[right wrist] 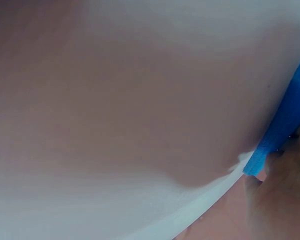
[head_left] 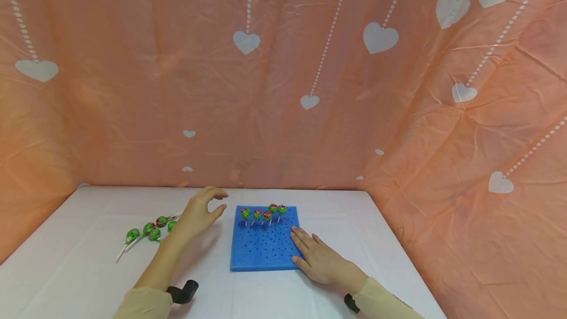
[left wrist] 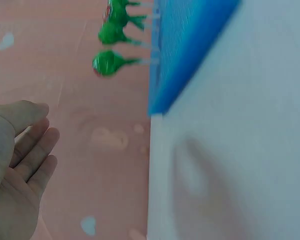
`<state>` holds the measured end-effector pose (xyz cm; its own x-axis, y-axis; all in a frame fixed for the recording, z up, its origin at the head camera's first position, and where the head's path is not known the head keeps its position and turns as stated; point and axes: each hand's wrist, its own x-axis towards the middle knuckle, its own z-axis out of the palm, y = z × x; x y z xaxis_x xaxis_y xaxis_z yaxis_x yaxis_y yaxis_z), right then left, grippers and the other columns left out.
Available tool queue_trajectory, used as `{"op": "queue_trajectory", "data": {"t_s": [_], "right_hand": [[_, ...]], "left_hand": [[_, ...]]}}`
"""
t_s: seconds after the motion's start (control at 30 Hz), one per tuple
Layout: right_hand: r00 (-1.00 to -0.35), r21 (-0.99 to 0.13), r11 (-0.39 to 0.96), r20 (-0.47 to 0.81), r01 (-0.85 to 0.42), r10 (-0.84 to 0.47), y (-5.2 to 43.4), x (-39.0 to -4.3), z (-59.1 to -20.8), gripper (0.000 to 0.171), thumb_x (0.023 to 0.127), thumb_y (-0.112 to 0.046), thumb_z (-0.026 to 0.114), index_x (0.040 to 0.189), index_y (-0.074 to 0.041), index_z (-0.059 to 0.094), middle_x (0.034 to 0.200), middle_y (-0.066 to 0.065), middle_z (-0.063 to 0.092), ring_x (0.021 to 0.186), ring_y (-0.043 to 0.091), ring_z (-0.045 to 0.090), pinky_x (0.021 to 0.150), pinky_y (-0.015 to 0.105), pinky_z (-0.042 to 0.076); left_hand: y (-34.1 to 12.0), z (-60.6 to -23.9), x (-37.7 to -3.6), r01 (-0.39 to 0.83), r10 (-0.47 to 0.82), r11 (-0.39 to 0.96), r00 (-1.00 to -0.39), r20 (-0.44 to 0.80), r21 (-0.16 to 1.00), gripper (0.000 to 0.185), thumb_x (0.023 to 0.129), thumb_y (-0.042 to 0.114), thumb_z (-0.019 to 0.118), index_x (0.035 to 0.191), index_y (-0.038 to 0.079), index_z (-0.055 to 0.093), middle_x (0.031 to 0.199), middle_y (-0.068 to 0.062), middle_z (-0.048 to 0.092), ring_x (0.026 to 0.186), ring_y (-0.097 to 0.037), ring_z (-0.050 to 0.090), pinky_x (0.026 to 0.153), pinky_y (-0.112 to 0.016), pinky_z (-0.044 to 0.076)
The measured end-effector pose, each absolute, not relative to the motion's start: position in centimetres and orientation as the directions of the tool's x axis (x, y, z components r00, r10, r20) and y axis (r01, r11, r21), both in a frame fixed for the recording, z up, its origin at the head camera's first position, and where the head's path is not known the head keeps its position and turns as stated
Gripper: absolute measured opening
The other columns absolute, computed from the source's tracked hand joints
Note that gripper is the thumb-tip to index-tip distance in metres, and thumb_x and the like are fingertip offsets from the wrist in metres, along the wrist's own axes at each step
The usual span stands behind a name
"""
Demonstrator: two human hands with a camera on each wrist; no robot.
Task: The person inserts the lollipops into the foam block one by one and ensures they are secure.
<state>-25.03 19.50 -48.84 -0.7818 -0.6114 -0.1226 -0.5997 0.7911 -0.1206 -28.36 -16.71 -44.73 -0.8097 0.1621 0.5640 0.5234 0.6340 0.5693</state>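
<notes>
Five lollipops [head_left: 267, 215] stand in the blue board [head_left: 266, 257] in the head view, left hand [head_left: 198, 214] left of it, right hand [head_left: 322, 261] on its right edge, each grip spread — the left-wrist view shows the left apart from it, the right-wrist view the right against it.

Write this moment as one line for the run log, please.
left hand: empty, above table; right hand: touching blue board; standing lollipops: in board; loose lollipops: on table, left of board
</notes>
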Motion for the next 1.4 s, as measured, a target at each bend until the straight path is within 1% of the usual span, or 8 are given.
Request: {"op": "queue_trajectory", "data": {"t_s": [0.17,0.43,0.6,0.8,0.9,1.1,1.27,1.4], "right_hand": [[-0.786,-0.124,0.796,-0.131,-0.592,-0.605,19.6,-24.9,-48.7,0.07,0.112,-0.049,0.033,0.165,-0.004,0.023,0.174,0.01,0.015,0.159,0.027,0.018,0.126,0.055,0.022],[-0.786,-0.125,0.798,-0.137,-0.59,-0.603,19.6,-24.8,-48.6,0.07,0.112,-0.049,0.033,0.165,-0.004,0.023,0.174,0.01,0.014,0.159,0.027,0.018,0.126,0.055,0.022],[-0.785,-0.131,0.797,-0.141,-0.59,-0.604,19.5,-24.8,-48.6,0.07,0.112,-0.049,0.033,0.165,-0.004,0.023,0.174,0.009,0.014,0.159,0.027,0.018,0.126,0.055,0.022],[-0.784,-0.122,0.795,-0.135,-0.594,-0.606,19.5,-24.9,-48.7,0.069,0.112,-0.049,0.032,0.165,-0.004,0.023,0.174,0.009,0.014,0.159,0.027,0.018,0.126,0.054,0.022],[-0.781,-0.117,0.791,-0.129,-0.6,-0.611,19.4,-24.9,-48.7,0.069,0.112,-0.049,0.031,0.165,-0.004,0.023,0.174,0.009,0.015,0.159,0.027,0.018,0.126,0.054,0.023],[-0.778,-0.109,0.787,-0.119,-0.608,-0.617,19.4,-24.9,-48.6,0.069,0.112,-0.048,0.033,0.164,-0.004,0.024,0.174,0.01,0.016,0.159,0.027,0.019,0.126,0.054,0.023],[-0.778,-0.109,0.786,-0.118,-0.608,-0.618,19.4,-24.9,-48.5,0.069,0.112,-0.049,0.032,0.164,-0.004,0.023,0.174,0.01,0.015,0.159,0.027,0.019,0.126,0.054,0.024],[-0.778,-0.11,0.787,-0.116,-0.607,-0.617,19.4,-24.9,-48.5,0.069,0.112,-0.048,0.032,0.164,-0.003,0.024,0.174,0.01,0.016,0.159,0.027,0.019,0.126,0.054,0.024]], "left_hand": [[-19.2,-45.1,-27.7,0.498,0.116,0.653,-0.811,0.573,0.571,0.028,0.088,-0.005,0.077,0.115,0.0,0.07,0.115,-0.017,0.068,0.108,-0.039,0.066,0.095,-0.06,0.053],[-22.7,-45.7,-26.9,0.451,0.019,0.682,-0.798,0.602,0.576,0.031,0.086,-0.007,0.077,0.117,-0.003,0.069,0.116,-0.02,0.068,0.104,-0.04,0.067,0.09,-0.058,0.051],[-24.8,-46.1,-26.2,0.386,-0.031,0.68,-0.834,0.55,0.623,0.032,0.09,-0.004,0.073,0.122,-0.005,0.066,0.115,-0.024,0.065,0.109,-0.048,0.061,0.092,-0.063,0.049],[-27.2,-47.0,-25.9,0.336,-0.066,0.718,-0.839,0.54,0.609,0.031,0.091,-0.003,0.072,0.121,-0.007,0.065,0.115,-0.028,0.063,0.107,-0.05,0.061,0.088,-0.065,0.048],[-28.2,-47.5,-25.8,0.288,-0.076,0.742,-0.861,0.503,0.605,0.031,0.092,-0.002,0.071,0.121,-0.009,0.064,0.116,-0.03,0.061,0.106,-0.051,0.061,0.086,-0.066,0.049],[-29.1,-48.4,-25.8,0.203,-0.054,0.766,-0.926,0.375,0.61,0.031,0.093,0.0,0.068,0.12,-0.013,0.063,0.116,-0.035,0.058,0.106,-0.054,0.059,0.087,-0.067,0.049],[-29.2,-48.7,-26.0,0.187,-0.031,0.78,-0.941,0.336,0.597,0.029,0.093,0.003,0.068,0.117,-0.013,0.064,0.117,-0.038,0.059,0.106,-0.056,0.062,0.086,-0.067,0.051],[-29.1,-48.8,-26.2,0.162,-0.026,0.789,-0.955,0.297,0.592,0.029,0.094,0.006,0.068,0.117,-0.013,0.065,0.112,-0.035,0.062,0.099,-0.051,0.065,0.081,-0.064,0.052]]}}
